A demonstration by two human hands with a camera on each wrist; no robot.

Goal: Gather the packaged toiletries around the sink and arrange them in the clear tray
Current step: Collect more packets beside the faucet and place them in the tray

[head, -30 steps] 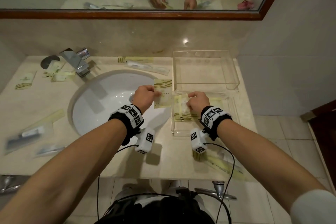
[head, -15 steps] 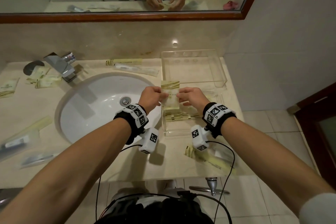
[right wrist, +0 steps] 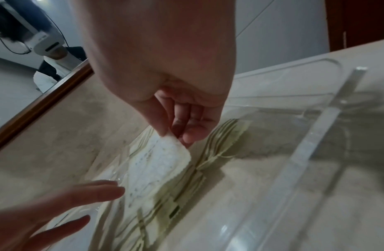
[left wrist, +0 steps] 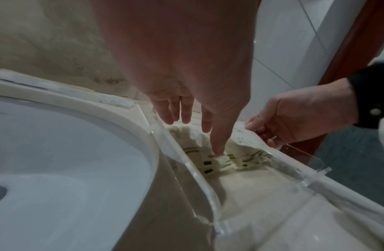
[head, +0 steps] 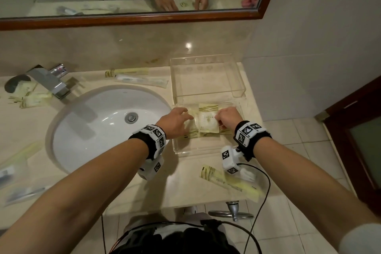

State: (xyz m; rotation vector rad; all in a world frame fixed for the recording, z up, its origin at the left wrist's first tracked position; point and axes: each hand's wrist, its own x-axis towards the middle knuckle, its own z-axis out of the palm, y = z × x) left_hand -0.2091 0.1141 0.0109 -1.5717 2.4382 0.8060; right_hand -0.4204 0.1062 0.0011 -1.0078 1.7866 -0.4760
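Note:
The clear tray (head: 203, 150) sits right of the sink and holds a stack of pale yellow toiletry packets. The top packet (head: 207, 122) lies flat on the stack. My right hand (head: 226, 117) pinches that packet's right edge between thumb and fingers (right wrist: 163, 125). My left hand (head: 177, 120) hovers over the tray's left side, fingers straight and spread. In the left wrist view one fingertip (left wrist: 218, 149) of my left hand (left wrist: 186, 115) touches the stack inside the tray wall (left wrist: 197, 180). The right wrist view shows the pinched packet (right wrist: 161, 163) over the other packets.
A second clear box (head: 206, 80) stands behind the tray. Long packets (head: 132, 75) lie behind the sink (head: 92, 134), more beside the faucet (head: 49, 83), several at the far left (head: 16, 173), and one (head: 228, 184) near the counter's front edge.
Both hands held the packet up over the tray's edge; it now lies on the stack inside. My left hand has let go and opened.

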